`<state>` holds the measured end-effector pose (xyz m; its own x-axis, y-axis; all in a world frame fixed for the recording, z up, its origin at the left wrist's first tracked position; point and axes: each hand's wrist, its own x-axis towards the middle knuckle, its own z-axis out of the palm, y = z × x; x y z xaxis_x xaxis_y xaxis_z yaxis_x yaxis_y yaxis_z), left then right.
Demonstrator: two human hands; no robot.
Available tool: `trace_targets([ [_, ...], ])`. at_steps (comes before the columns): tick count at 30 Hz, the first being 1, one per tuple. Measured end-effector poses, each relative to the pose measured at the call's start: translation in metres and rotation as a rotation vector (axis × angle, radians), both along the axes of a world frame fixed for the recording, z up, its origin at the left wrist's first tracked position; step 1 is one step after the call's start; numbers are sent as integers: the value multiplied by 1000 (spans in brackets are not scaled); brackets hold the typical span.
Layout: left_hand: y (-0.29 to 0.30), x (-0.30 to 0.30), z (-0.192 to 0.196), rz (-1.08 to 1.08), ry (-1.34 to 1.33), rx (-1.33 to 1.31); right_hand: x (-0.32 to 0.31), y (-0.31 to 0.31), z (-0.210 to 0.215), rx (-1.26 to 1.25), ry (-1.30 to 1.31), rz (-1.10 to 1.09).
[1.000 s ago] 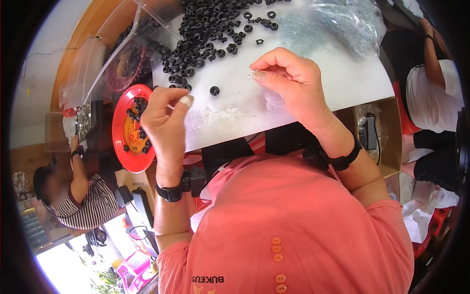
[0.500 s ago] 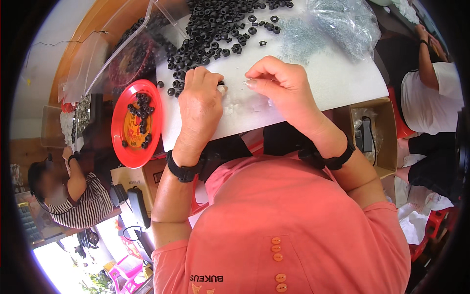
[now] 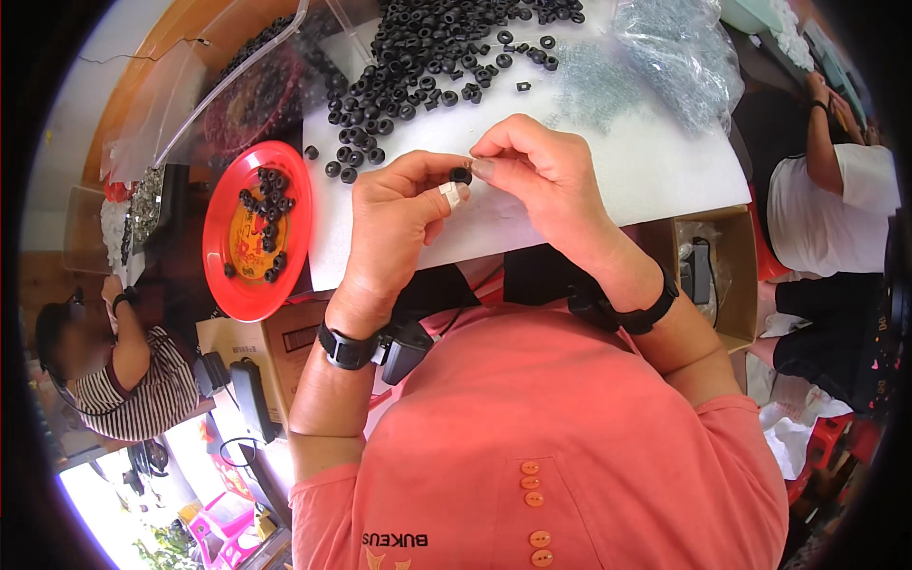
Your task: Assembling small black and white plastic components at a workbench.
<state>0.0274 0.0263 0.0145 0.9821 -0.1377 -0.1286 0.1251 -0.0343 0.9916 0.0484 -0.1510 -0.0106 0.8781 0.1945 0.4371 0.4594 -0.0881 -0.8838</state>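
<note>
Over the near part of a white tabletop (image 3: 655,176), my left hand (image 3: 389,214) is closed, pinching a small round black piece (image 3: 461,175) with a hole between thumb and forefinger. White tape wraps its thumb. My right hand (image 3: 560,185) is also closed, thumb against forefinger, its fingertips beside the black piece. Whatever sits in that right pinch is too small to make out. Beyond my hands spreads a heap of similar black pieces (image 3: 427,47), several lying loose near my left hand.
A red plate (image 3: 217,214) with several black pieces stands left of the tabletop. Fine grey bits (image 3: 584,81) and a clear plastic bag (image 3: 679,62) lie at the far right. Near the right corner is a cardboard box (image 3: 739,285). Other people sit at both sides.
My left hand has turned, bringing the black piece into clear sight. My hands have come together, the right fingertips now beside the piece. The whole view has shifted slightly.
</note>
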Motion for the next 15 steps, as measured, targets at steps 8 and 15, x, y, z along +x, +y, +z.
trace_targets([
  [8,-2,-2,1,-39,-22,-8,5,-7,4,-304,-351,-50],
  [15,-1,0,-6,47,57,-183,-22,8,5,-418,-354,-84],
])
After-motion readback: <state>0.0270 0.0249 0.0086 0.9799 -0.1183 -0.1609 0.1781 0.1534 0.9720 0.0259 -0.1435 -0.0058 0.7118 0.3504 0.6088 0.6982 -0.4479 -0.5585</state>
